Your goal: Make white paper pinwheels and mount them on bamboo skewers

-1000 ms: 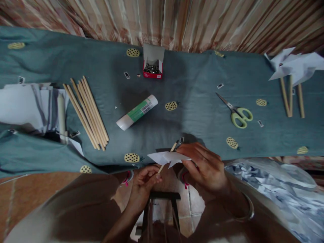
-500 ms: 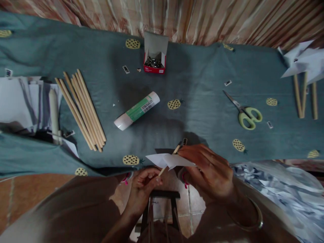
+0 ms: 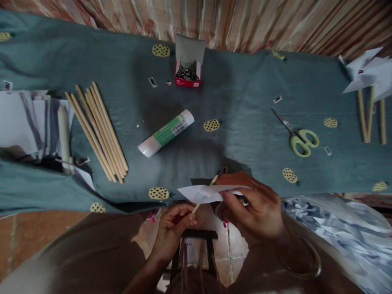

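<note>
Green-and-white tube [image 3: 166,133] lies aslant on pineapple-print tablecloth [image 3: 245,126]. Beyond the tube: open red box [image 3: 185,83] of small metal pieces [image 3: 187,74], then pleated curtain [image 3: 232,24]. Well right of the tube: green-handled scissors [image 3: 294,132]; farther right and nearer the viewer than the tube, see-through bag [image 3: 346,241] of white scraps.

Slim, shiny right-wrist bangle [image 3: 319,268]; loose pale beige legwear [image 3: 92,249]; bright pink ankle trim [image 3: 226,224]

Matt paper [image 3: 192,193], smooth wooden stick [image 3: 196,208]
</note>
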A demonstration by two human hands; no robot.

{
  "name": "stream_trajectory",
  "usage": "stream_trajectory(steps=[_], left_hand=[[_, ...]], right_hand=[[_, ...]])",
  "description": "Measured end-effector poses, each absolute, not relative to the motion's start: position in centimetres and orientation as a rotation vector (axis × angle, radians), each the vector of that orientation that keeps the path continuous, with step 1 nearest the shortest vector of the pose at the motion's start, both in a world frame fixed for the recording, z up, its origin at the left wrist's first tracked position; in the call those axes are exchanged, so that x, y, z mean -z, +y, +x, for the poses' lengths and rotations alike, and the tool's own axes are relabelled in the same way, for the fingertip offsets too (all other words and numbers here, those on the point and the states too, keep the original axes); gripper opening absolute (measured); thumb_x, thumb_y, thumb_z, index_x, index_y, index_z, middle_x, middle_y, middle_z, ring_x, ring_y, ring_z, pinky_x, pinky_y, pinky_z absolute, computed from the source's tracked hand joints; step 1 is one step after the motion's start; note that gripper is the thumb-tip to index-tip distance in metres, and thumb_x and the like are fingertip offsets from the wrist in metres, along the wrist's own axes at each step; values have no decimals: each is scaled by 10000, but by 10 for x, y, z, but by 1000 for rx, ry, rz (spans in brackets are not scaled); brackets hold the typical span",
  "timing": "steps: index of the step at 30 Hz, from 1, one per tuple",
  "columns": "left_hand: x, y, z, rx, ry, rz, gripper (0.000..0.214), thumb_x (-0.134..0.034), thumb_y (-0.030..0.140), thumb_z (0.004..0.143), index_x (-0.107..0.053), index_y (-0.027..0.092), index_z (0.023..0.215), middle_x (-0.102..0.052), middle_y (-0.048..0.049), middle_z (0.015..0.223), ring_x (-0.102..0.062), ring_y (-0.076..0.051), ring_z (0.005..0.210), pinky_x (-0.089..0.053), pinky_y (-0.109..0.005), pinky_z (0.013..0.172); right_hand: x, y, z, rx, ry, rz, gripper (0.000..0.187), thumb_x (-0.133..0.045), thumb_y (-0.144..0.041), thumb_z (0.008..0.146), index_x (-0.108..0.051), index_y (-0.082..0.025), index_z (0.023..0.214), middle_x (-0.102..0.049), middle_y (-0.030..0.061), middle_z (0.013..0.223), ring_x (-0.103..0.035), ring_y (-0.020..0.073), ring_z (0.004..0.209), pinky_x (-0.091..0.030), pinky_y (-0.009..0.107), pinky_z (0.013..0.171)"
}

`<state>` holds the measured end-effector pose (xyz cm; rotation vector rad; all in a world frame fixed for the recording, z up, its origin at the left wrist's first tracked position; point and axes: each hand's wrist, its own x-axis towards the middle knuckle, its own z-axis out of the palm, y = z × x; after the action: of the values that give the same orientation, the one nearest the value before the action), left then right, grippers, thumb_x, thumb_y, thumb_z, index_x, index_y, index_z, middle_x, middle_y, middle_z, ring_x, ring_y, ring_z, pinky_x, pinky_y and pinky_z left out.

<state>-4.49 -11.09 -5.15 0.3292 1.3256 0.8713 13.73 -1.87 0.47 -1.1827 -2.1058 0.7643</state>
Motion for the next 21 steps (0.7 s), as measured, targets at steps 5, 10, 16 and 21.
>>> stream_trajectory(steps=[5, 10, 16, 21], left_hand=[[49, -113, -44, -839, 1310, 263, 182, -796, 308, 649, -696, 165, 703, -627, 23, 565, -561, -88, 540, -443, -180, 566], [44, -116, -41, -841, 1256, 186, 282, -849, 354, 592, -694, 154, 716, -640, 18, 544, -563, -77, 495, -443, -173, 531], [37, -116, -31, -935, 1189, 63, 381, -918, 332, 451, -692, 142, 691, -645, 33, 583, -586, -77, 477, -478, -175, 485], [33, -117, -26, -968, 1149, 17, 451, -943, 323, 387, -677, 129, 694, -622, 39, 559, -587, -72, 480, -509, -172, 493]], right_hand=[[-9, -14, 131, -1074, -1899, -1422, 78, -622, -201, 877, -684, -230, 916, -734, -17, 885, -681, 107, 786, -516, 194, 724], [-8, -2, 128, -1261, -1807, -1554, 129, -617, -291, 861, -705, -199, 877, -693, -27, 730, -597, 102, 603, -445, 212, 564], [-7, 22, 123, -1310, -1901, -1674, 152, -654, -291, 763, -701, -150, 729, -592, -37, 599, -494, 90, 554, -345, 211, 516], [-3, 38, 121, -1450, -1920, -1666, 150, -667, -275, 736, -692, -128, 716, -591, -30, 578, -512, 92, 551, -369, 192, 498]])
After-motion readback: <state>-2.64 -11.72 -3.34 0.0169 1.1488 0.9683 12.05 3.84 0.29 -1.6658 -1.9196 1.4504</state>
